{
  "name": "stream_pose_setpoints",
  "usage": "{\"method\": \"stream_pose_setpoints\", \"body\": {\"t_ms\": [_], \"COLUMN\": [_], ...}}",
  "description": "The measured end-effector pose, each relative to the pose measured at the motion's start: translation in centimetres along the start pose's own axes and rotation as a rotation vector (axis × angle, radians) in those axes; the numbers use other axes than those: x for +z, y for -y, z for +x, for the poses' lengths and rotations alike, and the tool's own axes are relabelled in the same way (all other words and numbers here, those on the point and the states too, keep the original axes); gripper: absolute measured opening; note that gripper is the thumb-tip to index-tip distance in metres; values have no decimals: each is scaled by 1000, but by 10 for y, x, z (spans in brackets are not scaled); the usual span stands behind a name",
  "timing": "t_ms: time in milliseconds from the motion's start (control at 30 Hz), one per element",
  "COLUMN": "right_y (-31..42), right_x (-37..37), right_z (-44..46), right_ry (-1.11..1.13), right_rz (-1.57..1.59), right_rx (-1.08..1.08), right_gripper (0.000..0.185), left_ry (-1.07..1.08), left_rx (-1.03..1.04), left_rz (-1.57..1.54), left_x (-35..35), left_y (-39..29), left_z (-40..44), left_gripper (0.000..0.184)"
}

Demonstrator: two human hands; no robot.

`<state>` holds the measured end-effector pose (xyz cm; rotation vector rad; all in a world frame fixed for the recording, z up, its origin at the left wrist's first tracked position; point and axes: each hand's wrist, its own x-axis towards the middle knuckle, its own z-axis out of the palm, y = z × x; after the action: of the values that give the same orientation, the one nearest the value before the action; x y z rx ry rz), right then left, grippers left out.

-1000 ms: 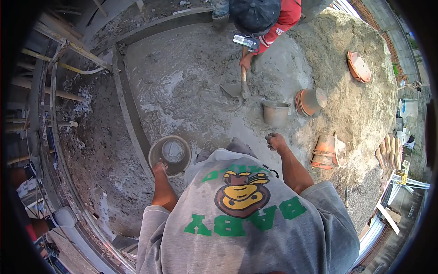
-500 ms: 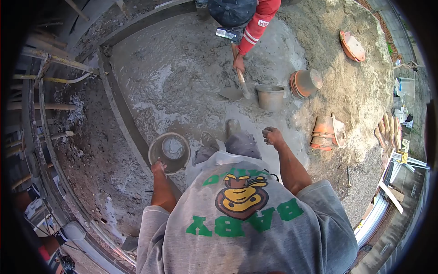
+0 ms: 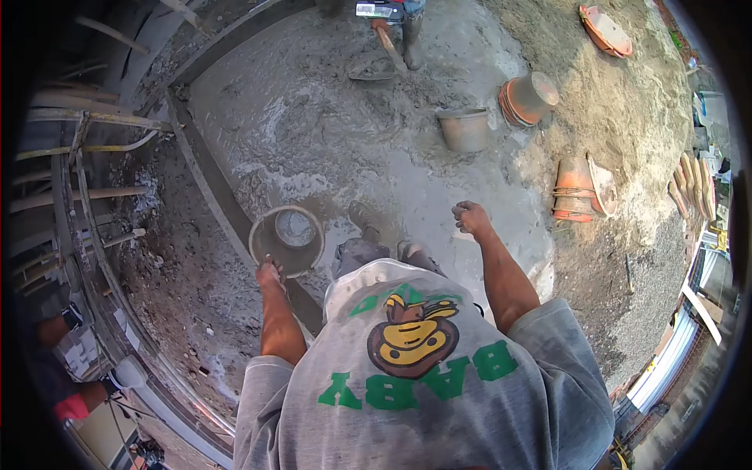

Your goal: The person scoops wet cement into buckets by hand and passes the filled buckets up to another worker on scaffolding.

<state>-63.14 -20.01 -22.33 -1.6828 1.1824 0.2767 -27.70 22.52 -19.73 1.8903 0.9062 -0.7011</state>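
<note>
My left hand grips the near rim of a grey bucket, seen from above with a pale, wet-looking bottom. The bucket hangs to the left of my legs, over the wet cement mix. Out to the right, my right hand is held in the air with its fingers curled in, and nothing shows in it. Farther forward, a second grey bucket stands in the wet mix. At the top, a co-worker's shovel rests its blade on the mix; the person is mostly cut off by the frame edge.
A low concrete edge borders the mix on the left, with wooden poles beyond. On the right lie stacked buckets, more stacked buckets and an orange pan on a sand heap. Another person's arm shows lower left.
The co-worker and shovel have moved away toward the top, the head now out of frame. My feet have shifted in a step. The bucket stays in my left hand; my right hand remains curled.
</note>
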Motion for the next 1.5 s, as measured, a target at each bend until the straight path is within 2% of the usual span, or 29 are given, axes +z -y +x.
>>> {"method": "stream_pose_setpoints", "body": {"t_ms": [67,133,200,233,300,333,400,467,533,600,633,700,767,867,967,1033,1067,1267,1333,1400,1467,1500], "right_y": [30,-22,-63,-68,-149,-213,-244,-182,-261,-286,-282,-258,-161,-108,-64,-65,-66,-56,-135,-144,-87,-82], "right_x": [-11,-5,1,1,10,27,43,18,45,62,67,70,59,67,91,111,121,155,181,192,183,185], "right_z": [-41,-56,-77,-94,-115,-111,-143,-194,-188,-187,-189,-190,-205,-206,-209,-197,-194,-224,-207,-214,-256,-265], "right_ry": [-39,-49,-34,-11,48,36,-1,-90,-70,-113,-162,-236,-272,-157,-149,-164,-171,-166,-168,-162,-142,-184], "right_rz": [121,21,98,228,-720,-445,10,383,159,-14,-78,27,379,580,530,398,338,472,186,203,521,514], "right_rx": [197,35,202,444,-275,-34,333,555,263,46,-28,91,461,478,417,329,288,296,4,66,470,486], "right_gripper": [31,30,27,23,14,12,13,18,19,14,8,4,7,25,29,31,32,29,28,26,26,23], "left_ry": [35,49,24,32,43,51,68,70,63,81,91,208,238,253,251,264,252,276,261,289,302,298], "left_rx": [46,59,51,52,54,55,49,42,31,60,69,55,63,9,-35,-3,17,101,99,79,57,48], "left_rz": [-26,-80,-136,-138,-133,-123,-103,-82,-17,-24,-29,29,54,83,52,20,25,-10,-26,-5,16,26], "left_x": [-12,-13,-19,-20,-24,-27,-29,-26,-22,-20,-18,-19,-21,-38,-62,-70,-73,-95,-96,-102,-103,-104], "left_y": [-3,-3,-1,1,5,6,13,21,24,36,47,63,71,73,94,117,114,94,86,79,78,78], "left_z": [-19,-44,-63,-65,-68,-76,-97,-101,-115,-92,-74,-39,-27,-34,-10,43,44,42,38,36,36,36], "left_gripper": [24,24,22,21,20,20,19,20,19,18,17,16,17,19,20,19,18,16,16,17,18,18]}}
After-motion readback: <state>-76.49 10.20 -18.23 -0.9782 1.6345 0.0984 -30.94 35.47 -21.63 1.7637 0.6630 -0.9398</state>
